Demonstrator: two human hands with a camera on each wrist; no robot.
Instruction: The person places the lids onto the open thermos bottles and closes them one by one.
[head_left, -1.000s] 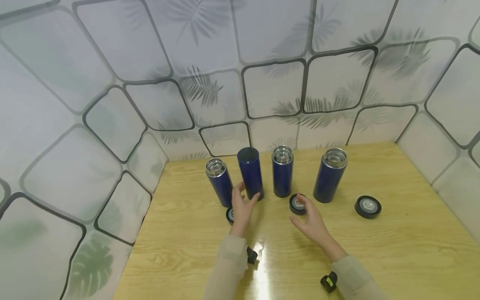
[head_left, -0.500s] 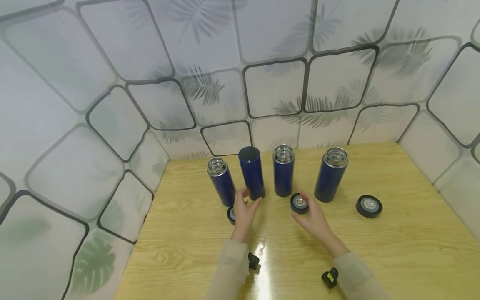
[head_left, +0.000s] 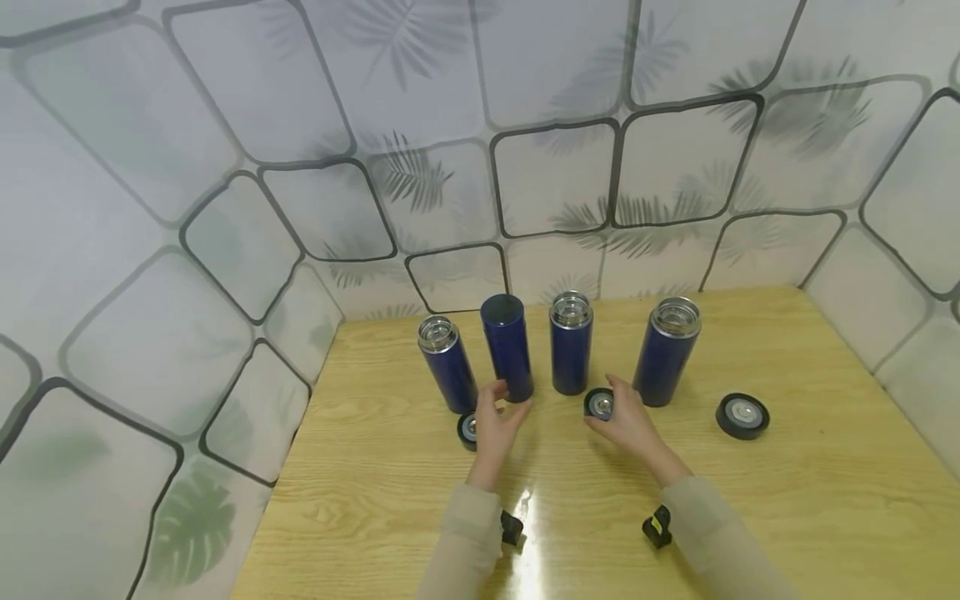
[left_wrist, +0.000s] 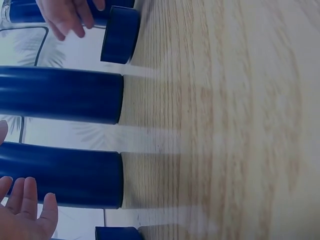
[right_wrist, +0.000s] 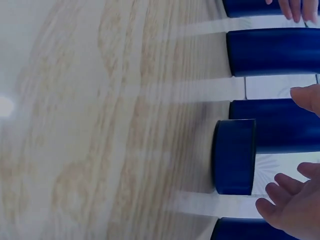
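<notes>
Three dark blue flasks with bare steel rims stand upright: the left one (head_left: 448, 367), the third (head_left: 571, 350) and the right one (head_left: 666, 354). Second from the left is a blue flask (head_left: 508, 350) with a dark flat top. My left hand (head_left: 495, 437) is at its lower front, thumb and fingers spread apart, holding nothing. A round lid (head_left: 598, 405), steel side up, lies in front of the third flask. Around that lid my right hand (head_left: 630, 427) spreads its thumb and fingers; the right wrist view shows a gap between the fingers and the lid (right_wrist: 234, 157).
Another lid (head_left: 468, 428) lies by the left flask's base, partly behind my left hand. A third lid (head_left: 742, 415) rests at the right on the wooden table (head_left: 360, 500). Behind the flasks rises a patterned wall (head_left: 555, 183). Small black devices (head_left: 657, 528) sit at both wrists.
My right hand has come in closer to the middle lid, its fingers and thumb now on either side of it. My left hand has shifted slightly toward me beside the second flask.
</notes>
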